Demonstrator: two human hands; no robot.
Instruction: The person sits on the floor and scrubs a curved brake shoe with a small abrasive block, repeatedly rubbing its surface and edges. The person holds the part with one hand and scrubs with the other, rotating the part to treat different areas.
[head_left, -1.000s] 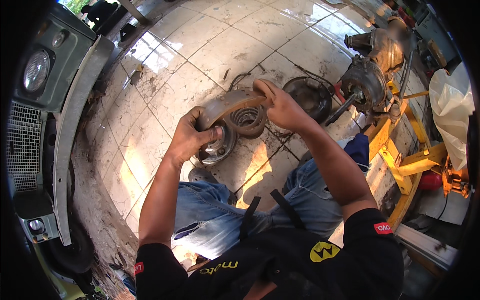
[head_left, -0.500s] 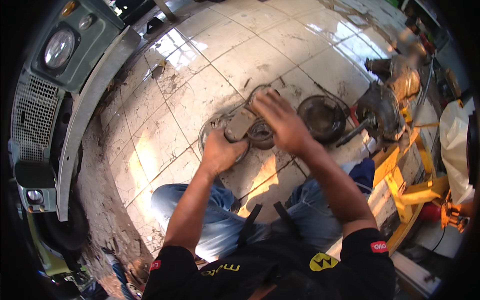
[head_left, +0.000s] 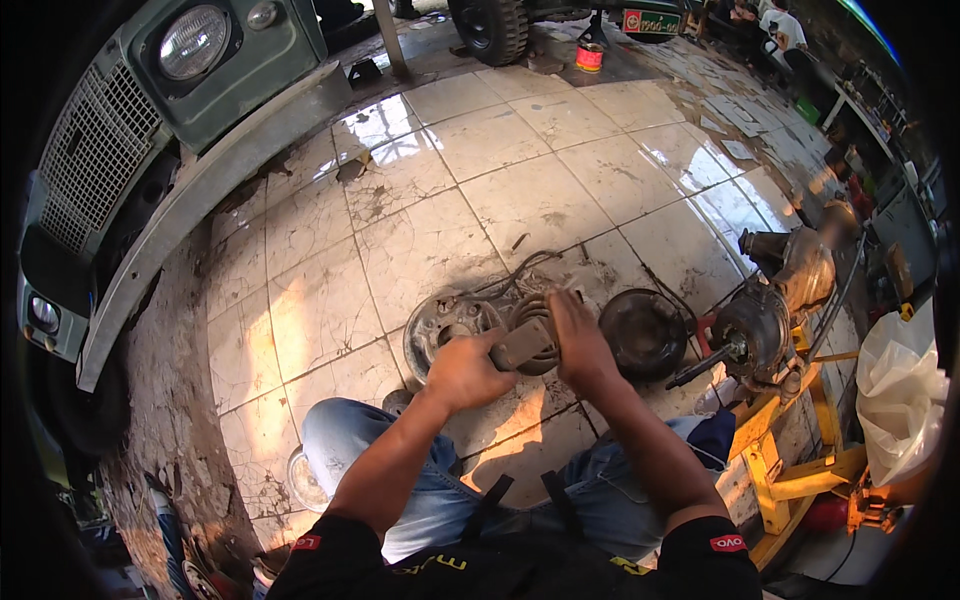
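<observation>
My left hand is closed on a blocky grey-brown metal part, thumb along its near side. My right hand is just to the right, its fingers stretched out and pointing away from me. These fingers lie along the right side of some ribbed, ring-shaped metal parts; whether they press on them, I cannot tell. Left of the rings, a round metal plate with holes rests on the floor, partly behind my left hand. A dark round drum-like dish lies to the right of my right hand.
A greasy axle assembly with a protruding shaft stands at right by a yellow metal frame. A green vehicle's front bumper curves along the left. A red tin stands far back. Dirty, cracked tiles cover the floor.
The view has tilted up, showing more of the far floor and a vehicle's wheel. The metal part in my left hand has turned, and my right hand has moved off it to the right.
</observation>
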